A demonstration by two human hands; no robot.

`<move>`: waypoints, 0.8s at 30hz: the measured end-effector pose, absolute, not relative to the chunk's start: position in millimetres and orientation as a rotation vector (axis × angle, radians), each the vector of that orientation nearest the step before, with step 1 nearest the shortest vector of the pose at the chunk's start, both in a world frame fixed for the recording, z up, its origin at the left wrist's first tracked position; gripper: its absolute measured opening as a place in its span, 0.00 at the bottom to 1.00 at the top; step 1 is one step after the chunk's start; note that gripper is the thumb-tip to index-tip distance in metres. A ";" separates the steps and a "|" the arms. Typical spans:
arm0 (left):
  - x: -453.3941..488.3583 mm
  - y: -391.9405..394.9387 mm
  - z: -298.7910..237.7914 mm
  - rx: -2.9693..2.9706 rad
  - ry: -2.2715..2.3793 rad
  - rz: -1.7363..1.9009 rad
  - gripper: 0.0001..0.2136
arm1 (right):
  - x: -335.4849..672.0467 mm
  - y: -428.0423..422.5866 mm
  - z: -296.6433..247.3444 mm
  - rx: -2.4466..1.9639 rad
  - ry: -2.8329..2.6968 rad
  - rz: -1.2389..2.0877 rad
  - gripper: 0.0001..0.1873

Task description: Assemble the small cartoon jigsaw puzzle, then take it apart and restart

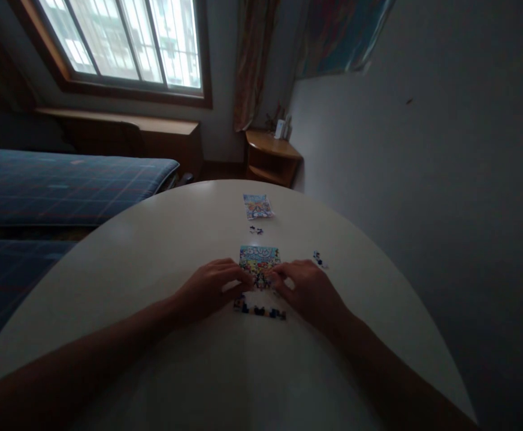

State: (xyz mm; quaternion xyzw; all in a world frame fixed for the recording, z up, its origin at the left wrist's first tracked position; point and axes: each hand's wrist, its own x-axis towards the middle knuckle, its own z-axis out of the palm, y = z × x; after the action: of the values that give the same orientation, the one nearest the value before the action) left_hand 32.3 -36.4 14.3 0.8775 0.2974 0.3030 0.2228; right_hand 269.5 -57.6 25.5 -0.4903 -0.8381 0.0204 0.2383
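Observation:
A partly assembled jigsaw puzzle (260, 254) with a colourful cartoon picture lies on the table between my hands. My left hand (214, 284) has thumb and fingers closed at its lower left edge. On the lower right edge, the fingertips and thumb of my right hand (306, 290) are drawn together. The fingertips cover part of the puzzle there. Just below, apart from the main block, runs a strip of joined puzzle pieces (261, 311).
The round white table (189, 221) holds loose puzzle pieces (256, 230) beyond the puzzle and more pieces (319, 260) to the right. Farther back lies a picture packet (257, 206). A plaid mattress (63, 188) is at left, a corner shelf (270, 143) behind, a wall (423, 179) at right.

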 end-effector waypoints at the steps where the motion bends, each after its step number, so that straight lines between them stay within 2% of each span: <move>1: 29.7 -33.5 13.0 2.516 0.807 0.844 0.07 | 277.7 -55.8 27.0 -1.345 -2.338 -0.027 0.08; 6: 20.2 -21.7 5.8 2.824 0.691 0.806 0.07 | 314.7 -50.1 36.5 -1.483 -2.419 -0.305 0.09; 14: 15.5 -18.6 1.5 2.926 0.537 0.769 0.05 | 312.8 -62.9 55.3 -1.778 -2.646 -0.199 0.06; 17: 13.6 -17.7 2.4 2.950 0.516 0.739 0.05 | 297.8 -71.8 53.2 -1.665 -2.610 -0.166 0.05; 20: 12.1 -17.5 3.5 2.960 0.527 0.701 0.04 | 277.1 -82.4 44.0 -1.370 -2.634 0.024 0.05; 24: 11.3 -17.3 6.2 2.997 0.539 0.668 0.05 | 257.5 -90.7 28.6 -1.076 -2.662 0.051 0.09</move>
State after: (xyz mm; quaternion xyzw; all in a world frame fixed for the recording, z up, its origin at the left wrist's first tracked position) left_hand 11.3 -17.3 6.2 0.9613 0.1727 0.2144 0.0121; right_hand 257.5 -90.7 28.6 -0.3712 -0.9186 0.0176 0.1344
